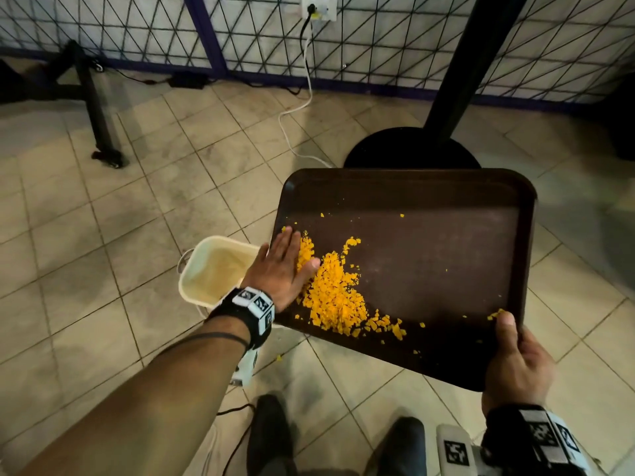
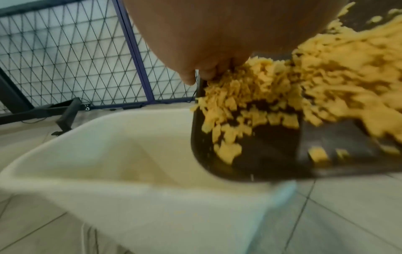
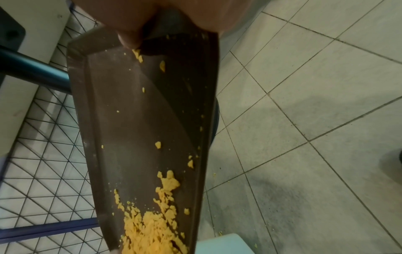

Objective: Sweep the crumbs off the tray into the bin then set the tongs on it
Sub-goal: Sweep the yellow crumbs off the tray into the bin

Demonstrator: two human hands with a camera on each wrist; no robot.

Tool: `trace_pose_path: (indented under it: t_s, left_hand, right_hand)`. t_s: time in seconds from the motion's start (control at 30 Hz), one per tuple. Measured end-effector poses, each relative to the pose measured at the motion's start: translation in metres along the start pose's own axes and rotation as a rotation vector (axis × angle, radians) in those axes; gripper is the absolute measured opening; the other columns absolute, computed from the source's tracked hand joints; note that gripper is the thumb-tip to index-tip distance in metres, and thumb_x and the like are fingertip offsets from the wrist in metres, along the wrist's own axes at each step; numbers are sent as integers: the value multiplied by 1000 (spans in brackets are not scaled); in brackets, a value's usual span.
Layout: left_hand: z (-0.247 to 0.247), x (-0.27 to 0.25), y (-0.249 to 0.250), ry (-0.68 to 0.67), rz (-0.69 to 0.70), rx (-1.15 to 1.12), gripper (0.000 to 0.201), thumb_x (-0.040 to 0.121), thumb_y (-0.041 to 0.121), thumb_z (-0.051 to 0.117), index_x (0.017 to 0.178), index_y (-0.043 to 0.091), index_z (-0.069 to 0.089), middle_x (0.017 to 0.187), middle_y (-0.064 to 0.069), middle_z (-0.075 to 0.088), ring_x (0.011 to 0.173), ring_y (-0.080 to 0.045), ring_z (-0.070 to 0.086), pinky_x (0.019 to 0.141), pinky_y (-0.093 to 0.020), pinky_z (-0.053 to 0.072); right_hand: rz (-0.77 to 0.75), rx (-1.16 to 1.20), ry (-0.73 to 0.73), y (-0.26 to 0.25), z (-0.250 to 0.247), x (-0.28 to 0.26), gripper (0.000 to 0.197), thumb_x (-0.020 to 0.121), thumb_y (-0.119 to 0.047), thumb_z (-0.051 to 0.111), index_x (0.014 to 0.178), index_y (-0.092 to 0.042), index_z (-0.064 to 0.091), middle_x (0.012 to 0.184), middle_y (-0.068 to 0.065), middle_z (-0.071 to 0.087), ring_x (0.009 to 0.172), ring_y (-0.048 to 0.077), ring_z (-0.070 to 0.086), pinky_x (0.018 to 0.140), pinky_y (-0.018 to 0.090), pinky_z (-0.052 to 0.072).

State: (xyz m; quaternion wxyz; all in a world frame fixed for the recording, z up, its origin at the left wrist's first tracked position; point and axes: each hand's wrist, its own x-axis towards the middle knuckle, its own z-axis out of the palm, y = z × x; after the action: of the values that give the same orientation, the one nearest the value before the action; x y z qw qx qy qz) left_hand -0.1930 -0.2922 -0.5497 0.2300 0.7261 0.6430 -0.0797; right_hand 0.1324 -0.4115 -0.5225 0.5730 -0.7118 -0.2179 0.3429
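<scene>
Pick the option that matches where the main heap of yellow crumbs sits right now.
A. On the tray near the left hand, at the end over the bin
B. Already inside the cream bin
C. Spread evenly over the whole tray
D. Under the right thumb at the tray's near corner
A: the yellow crumbs are heaped on the brown tray against the left hand, beside the cream bin; the right hand grips the opposite corner.

the head view looks steeply down from above at the brown tray (image 1: 429,255), the cream bin (image 1: 213,269) and the tiled floor (image 1: 103,235). the left wrist view sits very near the tray's corner (image 2: 217,163), facing across the bin (image 2: 108,154) toward the mesh fence (image 2: 65,60). the right wrist view looks along the tray (image 3: 130,120) from its opposite end. all three share the orange crumbs (image 1: 333,293).
</scene>
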Motion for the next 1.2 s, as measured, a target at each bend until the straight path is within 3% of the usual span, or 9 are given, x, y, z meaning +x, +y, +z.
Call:
trace_pose_path:
  t_s: [0.2,0.3,0.37,0.47,0.6,0.77,0.97,1.07,1.2]
  left_hand:
    - [-18,3,8,174,37,-86,76,96,67,6,158,23,1,165,5,-8,150,-11,-5,119,-32,-1]
    - [-42,29,31,257,100,-82,76,97,66,9,158,21,2,164,3,-10,151,-14,-4,122,-37,2]
    - [-47,36,46,217,140,-70,76,97,66,10,157,21,1,164,2,-11,151,-14,-4,122,-38,1]
    - [-26,23,48,138,135,-26,76,96,68,6,156,22,-5,163,3,-15,151,-14,-7,121,-36,-4]
    - [8,-11,20,9,44,29,83,90,72,-4,156,22,-9,162,4,-18,150,-12,-12,121,-37,-8]
    - [-23,2,29,162,56,-31,80,93,68,2,157,21,-1,164,2,-11,150,-13,-8,121,-34,-5]
    - [-46,19,118,223,344,18,75,99,64,17,158,20,1,164,2,-12,151,-16,-5,123,-39,-1]
    - [-27,12,125,165,366,51,76,98,66,13,157,21,-4,163,4,-17,150,-14,-11,123,-40,-1]
    - [-5,3,81,109,185,3,78,94,70,3,155,24,-13,159,6,-25,148,-12,-17,123,-39,-3]
  right_hand:
    - [-51,-42,10,5,-4,2,29,96,-45,54,78,-29,71,74,-2,66,63,5,61,56,15,54]
    - [-52,-67,19,6,-4,2,31,94,-48,53,85,-25,71,83,5,67,75,18,63,60,21,55]
    - [-57,-68,21,4,-4,0,32,97,-44,52,94,-18,70,82,5,66,75,18,63,55,15,54]
    - [-48,-46,3,0,-3,-2,32,99,-38,51,105,-13,68,73,-2,66,60,1,61,50,11,51]
    - [-31,-48,16,4,-6,0,31,98,-42,52,95,-17,69,82,6,66,71,14,63,52,14,54]
    - [-4,-19,38,3,-6,-1,29,99,-40,52,85,-18,66,62,-13,67,54,-2,59,50,11,51]
    - [-4,6,48,1,-3,-3,24,100,-35,52,93,-17,66,60,-19,67,54,-4,60,49,10,50]
    - [-9,0,20,1,-3,-2,26,98,-38,53,89,-18,67,63,-13,68,57,-1,60,50,11,51]
    - [-31,-42,20,5,-6,0,30,96,-43,54,82,-22,70,74,-3,65,71,14,60,54,13,52]
